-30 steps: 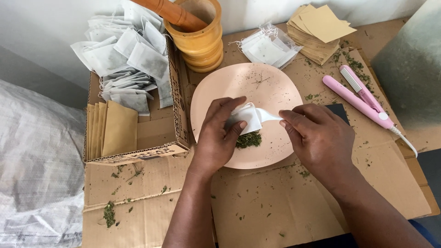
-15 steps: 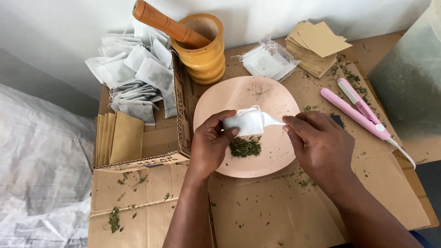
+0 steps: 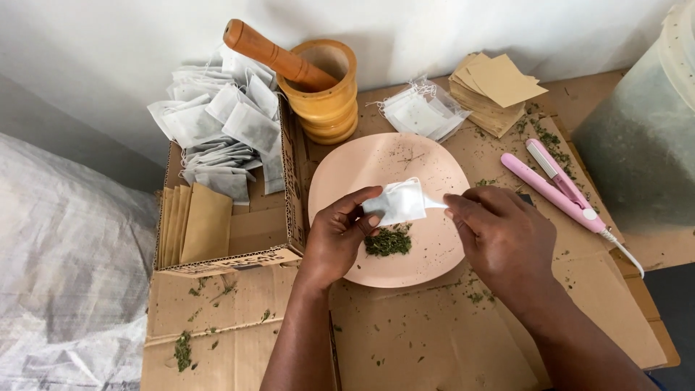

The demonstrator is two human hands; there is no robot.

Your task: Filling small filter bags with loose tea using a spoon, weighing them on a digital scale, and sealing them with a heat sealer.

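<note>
Both hands' grip [image 3: 340, 232] unchanged on tea bag [image 3: 397, 201]

2 bare forearms enter from the bottom edge of the frame, with no sleeves in view. The left hand [image 3: 334, 235] and the right hand [image 3: 501, 235] wear no gloves, rings, bracelets or watch. The nails on the fingers [image 3: 362, 197] are short and unpainted. A sliver of blue fabric shows at the bottom right corner.
</note>
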